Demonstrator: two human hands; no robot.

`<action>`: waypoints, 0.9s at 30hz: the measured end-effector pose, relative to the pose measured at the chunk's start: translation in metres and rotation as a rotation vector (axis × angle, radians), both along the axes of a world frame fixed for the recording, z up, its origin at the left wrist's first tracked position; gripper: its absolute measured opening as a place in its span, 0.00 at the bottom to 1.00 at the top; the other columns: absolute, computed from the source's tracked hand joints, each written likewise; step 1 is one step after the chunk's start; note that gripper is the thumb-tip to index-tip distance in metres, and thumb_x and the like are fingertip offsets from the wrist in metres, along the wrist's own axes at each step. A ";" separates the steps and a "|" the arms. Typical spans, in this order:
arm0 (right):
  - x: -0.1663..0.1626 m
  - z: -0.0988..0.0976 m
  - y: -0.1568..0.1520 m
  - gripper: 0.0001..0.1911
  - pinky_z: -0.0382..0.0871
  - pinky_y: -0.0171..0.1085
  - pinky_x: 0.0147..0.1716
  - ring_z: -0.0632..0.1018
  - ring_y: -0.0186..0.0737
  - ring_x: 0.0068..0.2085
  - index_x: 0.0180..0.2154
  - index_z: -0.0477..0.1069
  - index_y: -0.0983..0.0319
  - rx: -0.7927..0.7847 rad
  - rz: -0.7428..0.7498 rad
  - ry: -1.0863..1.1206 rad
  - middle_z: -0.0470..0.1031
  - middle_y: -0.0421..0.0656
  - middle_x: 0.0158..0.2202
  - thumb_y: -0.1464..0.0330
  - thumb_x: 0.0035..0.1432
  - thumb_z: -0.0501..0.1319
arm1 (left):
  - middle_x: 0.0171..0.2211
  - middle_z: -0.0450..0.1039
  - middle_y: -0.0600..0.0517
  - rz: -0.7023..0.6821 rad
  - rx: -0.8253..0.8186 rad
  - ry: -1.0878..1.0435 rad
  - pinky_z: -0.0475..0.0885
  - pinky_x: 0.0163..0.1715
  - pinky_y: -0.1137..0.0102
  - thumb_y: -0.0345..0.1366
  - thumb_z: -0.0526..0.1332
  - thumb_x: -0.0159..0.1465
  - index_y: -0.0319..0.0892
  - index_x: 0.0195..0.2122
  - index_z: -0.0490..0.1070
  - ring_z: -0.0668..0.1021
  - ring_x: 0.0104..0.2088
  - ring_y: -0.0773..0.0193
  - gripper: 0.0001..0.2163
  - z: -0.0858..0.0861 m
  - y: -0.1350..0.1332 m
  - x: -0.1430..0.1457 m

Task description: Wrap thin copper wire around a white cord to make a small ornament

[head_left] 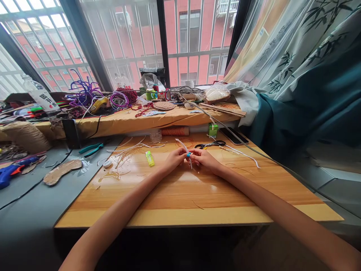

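Note:
Over the middle of the wooden table (169, 195), both my hands meet around a short white cord (182, 145) with a small blue piece (188, 154) on it. My left hand (178, 157) pinches this cord from the left, near the blue piece. From the other side my right hand (203, 159) closes its fingers on the same spot. One cord end points up and away, the other sticks out below the fingers. Whether the blue piece is a bead or a knotted thread is too small to tell. Black-handled scissors (216, 144) lie just beyond my right hand.
Left of my hands lie a yellow-green lighter (150, 158), white cord strips (132, 148) and teal pliers (91, 149). A phone (233, 136), a green box (213, 130) and an orange thread spool (175, 131) stand or lie behind. A grey cable (239, 141) crosses the right side; a cluttered shelf (121, 122) runs along the window.

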State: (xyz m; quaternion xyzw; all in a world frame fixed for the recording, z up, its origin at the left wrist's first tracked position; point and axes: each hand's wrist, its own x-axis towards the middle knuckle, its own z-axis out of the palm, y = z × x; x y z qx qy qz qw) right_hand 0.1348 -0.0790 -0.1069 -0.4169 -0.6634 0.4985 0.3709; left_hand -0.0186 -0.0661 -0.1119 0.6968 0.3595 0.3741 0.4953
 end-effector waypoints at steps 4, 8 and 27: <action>0.000 0.000 -0.002 0.15 0.54 0.29 0.17 0.64 0.26 0.19 0.33 0.66 0.65 -0.032 0.025 -0.068 0.66 0.37 0.22 0.61 0.45 0.57 | 0.17 0.60 0.60 0.056 0.011 -0.006 0.53 0.13 0.79 0.45 0.54 0.53 0.38 0.27 0.62 0.59 0.13 0.78 0.13 0.000 0.001 -0.001; 0.001 0.000 -0.001 0.13 0.55 0.29 0.18 0.64 0.26 0.20 0.28 0.66 0.64 0.024 0.068 -0.153 0.65 0.37 0.20 0.61 0.48 0.55 | 0.17 0.61 0.59 0.090 0.052 0.032 0.54 0.14 0.79 0.43 0.52 0.54 0.38 0.26 0.62 0.60 0.13 0.77 0.12 -0.003 0.004 -0.001; 0.003 0.007 -0.001 0.14 0.53 0.28 0.17 0.62 0.24 0.18 0.26 0.67 0.65 -0.050 0.135 -0.060 0.67 0.37 0.20 0.59 0.47 0.56 | 0.24 0.66 0.55 0.338 0.502 0.316 0.61 0.27 0.76 0.37 0.53 0.57 0.39 0.27 0.62 0.67 0.25 0.71 0.07 0.003 -0.007 -0.001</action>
